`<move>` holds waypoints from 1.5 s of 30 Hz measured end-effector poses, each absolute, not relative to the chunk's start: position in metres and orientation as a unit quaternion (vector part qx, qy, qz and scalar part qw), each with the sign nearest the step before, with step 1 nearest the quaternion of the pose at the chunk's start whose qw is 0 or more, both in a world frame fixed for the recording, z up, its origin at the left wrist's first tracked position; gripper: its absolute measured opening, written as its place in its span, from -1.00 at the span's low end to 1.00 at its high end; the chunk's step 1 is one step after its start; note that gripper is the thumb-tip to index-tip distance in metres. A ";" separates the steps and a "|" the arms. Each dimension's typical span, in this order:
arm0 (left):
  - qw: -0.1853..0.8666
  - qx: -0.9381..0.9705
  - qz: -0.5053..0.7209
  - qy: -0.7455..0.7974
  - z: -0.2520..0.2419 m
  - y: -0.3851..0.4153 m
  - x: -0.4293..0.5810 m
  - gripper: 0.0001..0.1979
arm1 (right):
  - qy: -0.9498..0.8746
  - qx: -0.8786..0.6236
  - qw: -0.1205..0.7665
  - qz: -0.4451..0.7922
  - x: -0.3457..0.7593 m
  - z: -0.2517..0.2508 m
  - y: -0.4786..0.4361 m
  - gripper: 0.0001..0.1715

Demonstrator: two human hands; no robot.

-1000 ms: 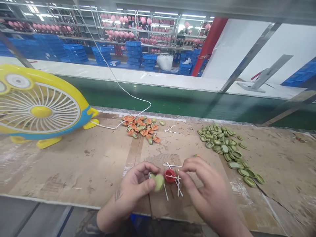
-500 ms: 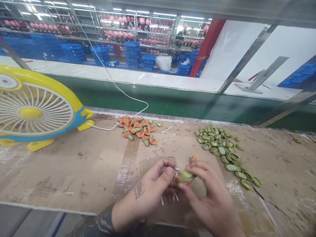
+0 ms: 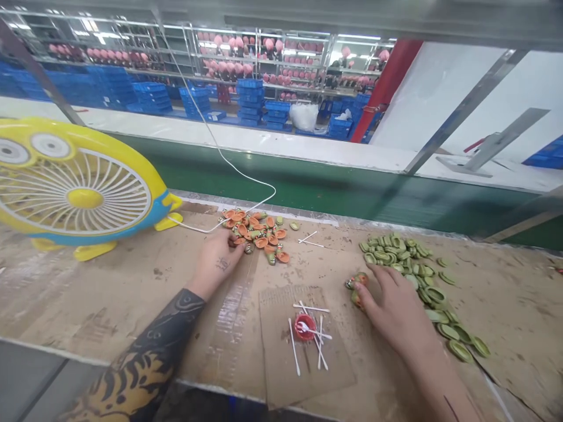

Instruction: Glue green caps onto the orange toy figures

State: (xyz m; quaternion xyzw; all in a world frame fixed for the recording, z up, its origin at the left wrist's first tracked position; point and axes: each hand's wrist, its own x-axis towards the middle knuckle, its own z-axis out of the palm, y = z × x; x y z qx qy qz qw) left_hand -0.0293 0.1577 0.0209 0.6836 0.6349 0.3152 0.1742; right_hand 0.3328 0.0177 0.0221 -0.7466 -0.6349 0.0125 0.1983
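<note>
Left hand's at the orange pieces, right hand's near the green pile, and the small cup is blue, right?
Not blue: the head view shows the small cup is red. The left hand is at the orange pieces and the right hand near the green pile.

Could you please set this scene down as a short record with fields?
Left hand: the left hand is at the near edge of the orange pile; grip unclear
Right hand: the right hand is by some orange-and-green pieces, beside the green pile; grip unclear
Between hands: red pot on a card, swabs around it, at least one in it
Far left: yellow-and-blue fan; white cord crosses the orange pile
</note>
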 end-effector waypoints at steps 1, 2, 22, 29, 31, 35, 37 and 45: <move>0.192 0.679 0.328 0.628 0.020 0.156 -0.028 -0.84 | -0.656 -0.721 0.221 0.002 0.328 0.025 0.007 -0.44; 0.212 0.674 0.342 0.619 0.021 0.153 -0.027 -0.84 | -0.682 -0.691 0.239 0.008 0.322 0.029 -0.005 -0.50; 0.786 0.279 0.436 0.339 0.029 0.032 0.012 -0.64 | -0.755 -0.532 0.250 0.291 0.251 0.040 -0.032 -0.69; 0.695 0.439 0.448 0.351 0.014 0.013 0.016 -0.74 | -0.746 -0.549 0.281 0.250 0.249 0.038 -0.030 -0.75; 0.662 0.470 0.474 0.341 0.008 0.011 0.018 -0.72 | -0.748 -0.550 0.279 0.245 0.248 0.039 -0.030 -0.76; 0.619 0.502 0.509 0.325 -0.001 0.010 0.019 -0.67 | -0.717 -0.555 0.341 0.249 0.249 0.044 -0.034 -0.81; 0.615 0.505 0.509 0.328 -0.003 0.009 0.019 -0.67 | -0.679 -0.562 0.394 0.260 0.248 0.046 -0.038 -0.84; 0.592 0.554 0.483 0.332 0.001 0.006 0.019 -0.81 | -0.616 -0.528 0.473 0.343 0.218 0.041 -0.045 -0.87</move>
